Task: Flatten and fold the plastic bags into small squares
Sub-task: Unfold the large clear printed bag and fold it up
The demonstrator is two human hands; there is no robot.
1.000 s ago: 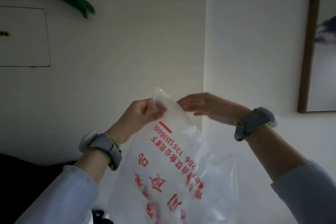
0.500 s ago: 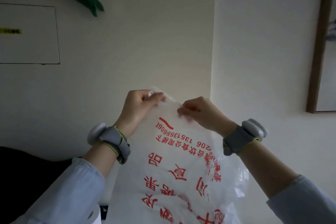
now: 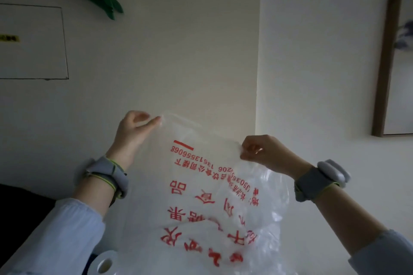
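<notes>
We hold a clear plastic bag (image 3: 201, 196) with red print up in front of the wall (image 3: 178, 51), its top edge stretched between our hands. Our left hand (image 3: 134, 128) pinches the far left corner between thumb and fingertips, and our right hand (image 3: 260, 152) pinches the right corner with curled fingers.

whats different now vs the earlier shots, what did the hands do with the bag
The two hands drew apart along the top edge of the plastic bag: the left hand stayed pinching one corner, while the right hand, open a second ago, took a pinch and slid rightward, stretching the edge out. The bag is still held up in the air, unfolded.
</notes>
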